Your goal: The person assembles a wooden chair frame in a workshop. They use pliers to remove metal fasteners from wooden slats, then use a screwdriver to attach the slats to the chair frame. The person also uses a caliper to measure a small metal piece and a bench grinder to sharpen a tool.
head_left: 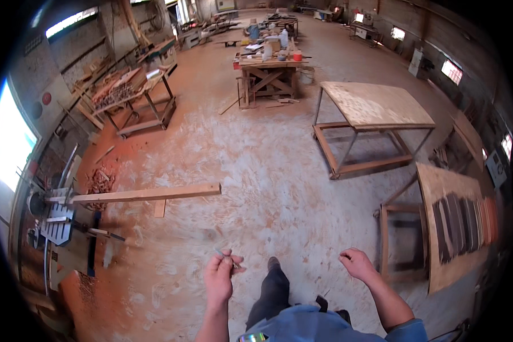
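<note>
A wooden beam (148,194) runs left to right at centre left, up-left of the nearer left hand (219,276), lower centre, which pinches a small greenish thing (218,251) tilted up-left; the right hand (356,264), lower right, curls, contents unclear.

Blue shirt (310,326), dark trousers (269,293), orange-streaked grey floor (256,199), tan beam (148,195), brown-to-rust slats (461,225)

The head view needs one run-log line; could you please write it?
left grip: small greenish item, unclear | right grip: curled, nothing visible | left: beam at machine | right: strips on board
</note>
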Motion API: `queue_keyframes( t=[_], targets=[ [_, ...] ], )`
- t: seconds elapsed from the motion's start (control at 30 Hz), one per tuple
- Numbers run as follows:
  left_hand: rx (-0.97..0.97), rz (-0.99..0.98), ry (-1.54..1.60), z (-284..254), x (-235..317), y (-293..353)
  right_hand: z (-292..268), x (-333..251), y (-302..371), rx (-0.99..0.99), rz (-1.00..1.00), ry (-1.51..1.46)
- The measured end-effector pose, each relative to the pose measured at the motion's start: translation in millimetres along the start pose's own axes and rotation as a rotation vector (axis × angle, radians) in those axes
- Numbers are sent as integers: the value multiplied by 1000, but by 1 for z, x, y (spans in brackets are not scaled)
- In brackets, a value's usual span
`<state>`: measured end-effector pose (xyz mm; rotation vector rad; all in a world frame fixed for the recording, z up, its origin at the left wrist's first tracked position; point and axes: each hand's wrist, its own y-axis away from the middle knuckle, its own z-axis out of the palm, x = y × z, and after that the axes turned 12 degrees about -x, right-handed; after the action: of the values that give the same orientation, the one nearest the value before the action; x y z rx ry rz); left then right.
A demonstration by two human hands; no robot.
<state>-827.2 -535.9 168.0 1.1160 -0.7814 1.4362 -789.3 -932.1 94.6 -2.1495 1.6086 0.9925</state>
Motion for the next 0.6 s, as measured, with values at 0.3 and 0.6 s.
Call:
queue_keyframes(
  t=[0.3, 0.6],
  targets=[
    [-34, -23, 186, 37, 49, -317, -14, 182, -121, -224, 966, -586],
    [200, -122, 34, 41, 59, -605, -65, 286, -438, -392, 1150, -629]
  ],
)
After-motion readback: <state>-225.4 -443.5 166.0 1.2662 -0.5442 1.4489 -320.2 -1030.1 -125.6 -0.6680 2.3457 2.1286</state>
